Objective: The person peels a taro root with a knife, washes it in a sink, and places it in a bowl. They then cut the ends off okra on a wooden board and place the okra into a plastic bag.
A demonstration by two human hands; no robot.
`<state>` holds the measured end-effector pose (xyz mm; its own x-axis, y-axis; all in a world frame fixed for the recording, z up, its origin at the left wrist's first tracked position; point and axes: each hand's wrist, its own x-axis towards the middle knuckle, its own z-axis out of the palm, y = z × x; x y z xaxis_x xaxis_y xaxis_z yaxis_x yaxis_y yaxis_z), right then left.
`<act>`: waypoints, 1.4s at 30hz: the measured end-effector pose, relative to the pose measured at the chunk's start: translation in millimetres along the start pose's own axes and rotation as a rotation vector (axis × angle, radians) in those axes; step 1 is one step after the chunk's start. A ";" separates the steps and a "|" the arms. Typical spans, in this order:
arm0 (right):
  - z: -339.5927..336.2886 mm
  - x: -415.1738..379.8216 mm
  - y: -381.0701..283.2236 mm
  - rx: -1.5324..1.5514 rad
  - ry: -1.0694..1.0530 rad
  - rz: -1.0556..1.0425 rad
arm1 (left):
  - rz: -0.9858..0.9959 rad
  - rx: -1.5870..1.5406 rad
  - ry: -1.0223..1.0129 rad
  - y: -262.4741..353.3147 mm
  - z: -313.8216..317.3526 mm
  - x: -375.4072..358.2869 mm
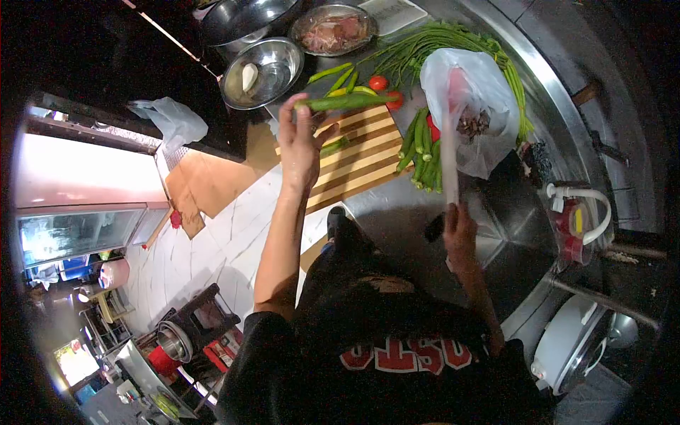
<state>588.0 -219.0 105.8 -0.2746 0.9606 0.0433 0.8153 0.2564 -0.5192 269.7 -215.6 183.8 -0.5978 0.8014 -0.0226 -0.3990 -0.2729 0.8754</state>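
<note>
My left hand (301,152) is raised over the near left part of a striped wooden cutting board (365,152), its fingers closed on one end of a long green okra pod (347,103). Another green piece (335,146) lies on the board below that hand. In my right hand (460,230) is the handle of a knife (451,159), its pale broad blade pointing away from me. Beside the board's right edge rests a bunch of okra (423,159). The blade passes in front of a white plastic bag (489,78) holding dark brown pieces.
Behind the board lie green chilies (340,79), tomatoes (378,83) and leafy stems (439,39). Metal bowls stand at back left, one with a white peeled piece (249,76), another with meat (336,32). A sink (520,227) and white faucet (602,212) are at right.
</note>
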 end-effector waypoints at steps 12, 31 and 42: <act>15.5 -13.9 -47.4 -0.074 -0.246 -0.172 | 0.265 1.110 -0.257 -79.7 -28.3 -44.0; 51.7 -25.4 -35.4 -0.035 -0.291 -0.254 | 0.462 1.149 -0.144 -133.8 -53.5 -51.6; 83.0 -9.2 -22.0 0.033 -0.268 -0.365 | 0.483 1.191 -0.246 -135.6 -58.6 -49.6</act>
<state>530.2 -242.4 45.9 -0.6669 0.7451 0.0083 0.6249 0.5654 -0.5384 312.7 -249.5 38.0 -0.3143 0.8658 0.3894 0.7506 -0.0245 0.6603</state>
